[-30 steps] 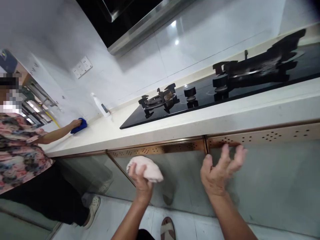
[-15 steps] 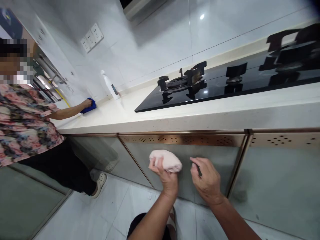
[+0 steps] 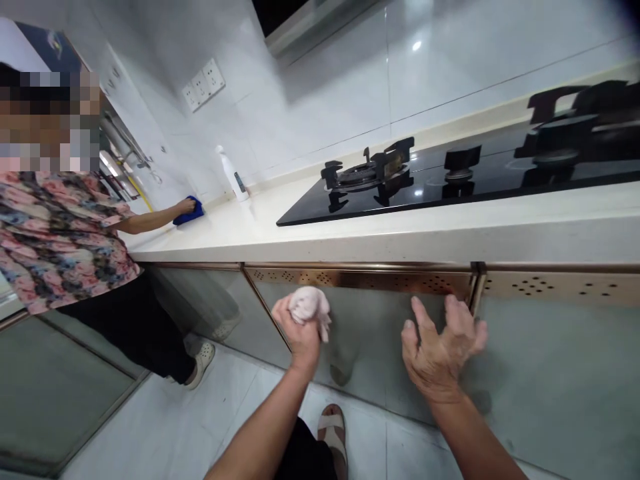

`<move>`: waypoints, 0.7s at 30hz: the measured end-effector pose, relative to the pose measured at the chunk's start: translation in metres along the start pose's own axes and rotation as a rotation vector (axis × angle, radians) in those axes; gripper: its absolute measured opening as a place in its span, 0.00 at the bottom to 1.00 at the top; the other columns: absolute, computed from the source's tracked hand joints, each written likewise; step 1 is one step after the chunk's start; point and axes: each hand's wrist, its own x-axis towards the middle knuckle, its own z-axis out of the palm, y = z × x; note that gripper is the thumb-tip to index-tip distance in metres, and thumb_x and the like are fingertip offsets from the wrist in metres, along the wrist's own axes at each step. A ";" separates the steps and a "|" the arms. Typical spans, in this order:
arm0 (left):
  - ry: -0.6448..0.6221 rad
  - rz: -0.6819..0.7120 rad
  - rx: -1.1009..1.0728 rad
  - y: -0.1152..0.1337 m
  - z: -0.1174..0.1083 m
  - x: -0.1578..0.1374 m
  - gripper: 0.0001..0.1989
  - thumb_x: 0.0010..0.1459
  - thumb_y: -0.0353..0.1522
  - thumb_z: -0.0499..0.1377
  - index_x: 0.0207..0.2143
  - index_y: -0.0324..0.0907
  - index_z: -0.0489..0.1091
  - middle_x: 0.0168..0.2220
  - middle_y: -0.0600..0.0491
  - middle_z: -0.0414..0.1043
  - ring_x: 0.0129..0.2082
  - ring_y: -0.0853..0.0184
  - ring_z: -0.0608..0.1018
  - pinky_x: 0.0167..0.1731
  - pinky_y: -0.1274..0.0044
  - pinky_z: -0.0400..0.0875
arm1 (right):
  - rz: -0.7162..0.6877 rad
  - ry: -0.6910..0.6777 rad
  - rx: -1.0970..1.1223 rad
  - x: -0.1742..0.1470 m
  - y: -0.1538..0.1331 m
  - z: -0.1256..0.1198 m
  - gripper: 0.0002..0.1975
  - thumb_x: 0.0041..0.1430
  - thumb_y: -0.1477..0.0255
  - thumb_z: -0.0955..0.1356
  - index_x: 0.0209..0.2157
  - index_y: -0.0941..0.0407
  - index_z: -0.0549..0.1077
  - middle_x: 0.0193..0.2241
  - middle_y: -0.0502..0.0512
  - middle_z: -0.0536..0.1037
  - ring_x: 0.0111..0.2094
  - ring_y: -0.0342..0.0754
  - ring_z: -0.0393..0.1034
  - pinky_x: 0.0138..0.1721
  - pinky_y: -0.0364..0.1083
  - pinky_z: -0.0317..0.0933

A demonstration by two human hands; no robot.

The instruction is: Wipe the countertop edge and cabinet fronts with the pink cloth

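Observation:
A bunched pale pink cloth is gripped in my left hand, held in front of the cabinet doors below the counter edge. To its right, my right hand is empty, its fingers spread and bent a little. That hand is nearest to the perforated copper-coloured strip along the top of the cabinet; whether the fingertips touch it I cannot tell. Above both hands runs the white countertop, with a black gas hob set on it.
At the left another person in a flowered top presses a blue cloth on the counter. A white spray bottle stands by the wall, below sockets. The hob carries burner supports. Tiled floor lies below.
My left hand has moved left with the cloth, which is now seen end-on with a loose part hanging. My right hand has moved right and spread its fingers.

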 end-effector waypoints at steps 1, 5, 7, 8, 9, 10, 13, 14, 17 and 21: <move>0.072 -0.009 -0.014 0.005 -0.003 0.022 0.24 0.50 0.31 0.63 0.50 0.45 0.66 0.48 0.50 0.60 0.50 0.61 0.71 0.57 0.66 0.66 | 0.009 -0.014 0.000 -0.001 -0.001 0.001 0.28 0.63 0.70 0.69 0.64 0.51 0.67 0.68 0.68 0.59 0.67 0.68 0.55 0.64 0.72 0.46; 0.249 0.029 -0.031 0.014 -0.003 0.078 0.29 0.55 0.39 0.65 0.57 0.47 0.60 0.51 0.50 0.57 0.53 0.63 0.70 0.58 0.69 0.65 | 0.036 -0.018 0.018 -0.002 -0.008 0.007 0.32 0.65 0.69 0.67 0.69 0.48 0.59 0.71 0.68 0.54 0.70 0.70 0.49 0.65 0.74 0.43; 0.230 0.079 0.022 0.010 0.003 0.081 0.30 0.56 0.41 0.64 0.57 0.48 0.58 0.51 0.50 0.55 0.54 0.62 0.69 0.58 0.68 0.65 | 0.042 -0.002 0.023 0.000 -0.008 0.010 0.34 0.65 0.68 0.67 0.71 0.47 0.56 0.72 0.67 0.50 0.71 0.71 0.46 0.65 0.76 0.41; 0.208 0.103 0.058 0.007 0.007 0.078 0.30 0.56 0.42 0.65 0.57 0.48 0.58 0.51 0.49 0.55 0.54 0.61 0.69 0.58 0.67 0.65 | 0.044 0.009 0.026 0.002 -0.008 0.010 0.35 0.65 0.68 0.66 0.71 0.47 0.55 0.73 0.67 0.48 0.71 0.71 0.44 0.64 0.76 0.40; 0.190 0.125 0.091 0.004 0.012 0.072 0.31 0.55 0.43 0.65 0.57 0.48 0.57 0.52 0.48 0.54 0.54 0.60 0.69 0.58 0.66 0.65 | 0.044 0.019 0.028 0.004 -0.006 0.010 0.35 0.65 0.68 0.66 0.72 0.48 0.54 0.73 0.66 0.46 0.72 0.72 0.43 0.64 0.77 0.40; 0.180 0.141 0.115 0.001 0.016 0.063 0.31 0.55 0.44 0.65 0.57 0.48 0.56 0.53 0.48 0.54 0.55 0.59 0.68 0.58 0.66 0.66 | 0.046 0.031 0.030 0.005 -0.004 0.009 0.35 0.65 0.68 0.66 0.72 0.48 0.54 0.74 0.66 0.45 0.72 0.73 0.42 0.64 0.78 0.39; 0.156 0.143 0.116 0.003 0.026 0.027 0.31 0.56 0.41 0.65 0.58 0.49 0.56 0.52 0.48 0.54 0.53 0.60 0.69 0.56 0.65 0.67 | 0.061 0.060 0.028 0.009 0.005 0.010 0.35 0.65 0.70 0.66 0.71 0.49 0.55 0.74 0.66 0.43 0.72 0.75 0.39 0.63 0.80 0.37; 0.130 0.142 0.102 0.006 0.029 0.011 0.29 0.57 0.39 0.64 0.58 0.49 0.58 0.52 0.48 0.55 0.52 0.60 0.70 0.55 0.65 0.68 | 0.067 0.061 0.029 0.008 0.009 0.012 0.35 0.65 0.70 0.66 0.71 0.49 0.55 0.74 0.66 0.42 0.72 0.76 0.39 0.63 0.80 0.37; -0.097 0.221 0.082 0.014 0.035 -0.044 0.26 0.56 0.31 0.62 0.57 0.49 0.64 0.52 0.46 0.58 0.52 0.59 0.71 0.53 0.66 0.69 | 0.070 0.059 0.020 0.000 0.024 0.023 0.36 0.64 0.69 0.66 0.71 0.49 0.55 0.74 0.68 0.42 0.72 0.77 0.38 0.61 0.81 0.39; -0.545 0.463 0.041 0.017 0.040 -0.105 0.25 0.47 0.26 0.65 0.49 0.53 0.74 0.48 0.47 0.64 0.50 0.56 0.71 0.53 0.63 0.69 | 0.035 0.074 -0.012 -0.013 0.045 0.038 0.36 0.61 0.67 0.69 0.69 0.48 0.59 0.73 0.69 0.45 0.70 0.80 0.41 0.59 0.83 0.41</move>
